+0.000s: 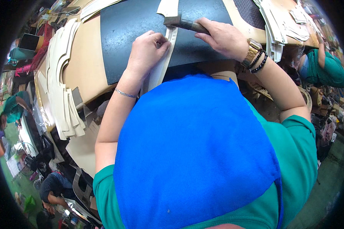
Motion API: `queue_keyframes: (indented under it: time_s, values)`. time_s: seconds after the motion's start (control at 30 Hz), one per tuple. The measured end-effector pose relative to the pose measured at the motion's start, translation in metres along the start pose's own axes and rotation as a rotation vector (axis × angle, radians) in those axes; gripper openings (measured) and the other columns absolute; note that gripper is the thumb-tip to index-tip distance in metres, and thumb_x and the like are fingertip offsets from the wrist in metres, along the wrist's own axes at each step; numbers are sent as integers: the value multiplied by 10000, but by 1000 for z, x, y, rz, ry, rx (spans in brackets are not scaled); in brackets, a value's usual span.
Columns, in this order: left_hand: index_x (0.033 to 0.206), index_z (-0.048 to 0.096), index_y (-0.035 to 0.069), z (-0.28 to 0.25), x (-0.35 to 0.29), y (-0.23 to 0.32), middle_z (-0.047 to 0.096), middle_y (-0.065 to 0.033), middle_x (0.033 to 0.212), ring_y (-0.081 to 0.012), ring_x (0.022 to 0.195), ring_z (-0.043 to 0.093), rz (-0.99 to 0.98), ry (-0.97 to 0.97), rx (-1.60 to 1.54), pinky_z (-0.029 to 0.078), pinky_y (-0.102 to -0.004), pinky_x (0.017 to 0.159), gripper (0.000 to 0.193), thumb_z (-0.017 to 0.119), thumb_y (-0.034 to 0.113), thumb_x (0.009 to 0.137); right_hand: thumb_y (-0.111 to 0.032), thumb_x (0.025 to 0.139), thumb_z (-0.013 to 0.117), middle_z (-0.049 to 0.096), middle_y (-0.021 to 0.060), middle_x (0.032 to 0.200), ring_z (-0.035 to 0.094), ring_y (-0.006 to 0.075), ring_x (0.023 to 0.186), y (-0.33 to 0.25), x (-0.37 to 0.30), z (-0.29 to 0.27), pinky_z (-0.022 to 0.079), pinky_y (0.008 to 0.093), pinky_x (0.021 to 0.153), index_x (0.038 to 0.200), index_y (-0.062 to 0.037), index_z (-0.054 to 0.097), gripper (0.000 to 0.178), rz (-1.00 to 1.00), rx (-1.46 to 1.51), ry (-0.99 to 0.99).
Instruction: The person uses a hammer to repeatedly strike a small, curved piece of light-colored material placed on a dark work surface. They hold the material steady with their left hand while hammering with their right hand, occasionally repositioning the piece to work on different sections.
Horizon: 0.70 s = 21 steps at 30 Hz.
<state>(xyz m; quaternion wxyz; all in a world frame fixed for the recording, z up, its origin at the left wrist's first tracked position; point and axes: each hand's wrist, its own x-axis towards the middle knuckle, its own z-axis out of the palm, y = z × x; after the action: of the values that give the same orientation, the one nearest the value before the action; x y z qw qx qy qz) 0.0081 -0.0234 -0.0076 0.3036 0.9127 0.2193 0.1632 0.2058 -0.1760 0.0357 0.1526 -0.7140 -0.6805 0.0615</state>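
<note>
My right hand (224, 39) grips the dark handle of a hammer (187, 24). Its metal head rests on or just over a long cream strip (171, 37) of leather-like material. That strip runs from the far edge of a black board (130, 26) down toward my body, and its near end passes under the blue cloth. Beside the strip, my left hand (148, 51) is closed, thumb and fingers pinched at its left edge. Whether the fingertips hold the strip's fold or something smaller is hidden.
Stacked cream cut pieces (59, 72) hang over the table's left side, and more cream pieces (273, 30) lie at the right. Tan sheeting (88, 68) covers the table. A blue cloth (195, 149) covers my front. Other people work at the left and right, including one in a green shirt (326, 65).
</note>
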Motion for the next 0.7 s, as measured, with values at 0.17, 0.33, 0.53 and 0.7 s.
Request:
queue_keyframes:
  time_s: [0.17,0.33,0.53,0.7]
  values:
    - [910,711,18,0,-2,0,660,-115,808,-241,753,662,73,114,30,533,-339,717,230,765,211,798,-326,978,524,656,217,867,639,429,839,-7,-5,4,505,511,712,1097,-69,471,288,177,48,-202]
    - [981,725,29,-19,-9,-2,666,-103,832,-201,751,663,-118,-68,-74,526,-318,711,258,766,215,807,-334,985,514,649,231,851,631,442,832,-3,-4,5,495,519,714,1117,-65,461,305,125,86,-107]
    - [865,736,67,-12,-17,-8,663,-74,822,-231,732,670,88,11,65,534,-326,684,134,749,193,821,-355,972,543,648,225,880,639,419,851,-20,-5,-4,504,494,714,1158,-68,485,347,174,65,-264]
    - [847,726,65,1,-10,-7,665,-77,829,-250,746,675,139,98,115,539,-350,691,166,748,228,818,-356,976,526,652,219,842,640,428,808,-12,-9,3,500,524,682,1088,-61,468,322,12,158,69]
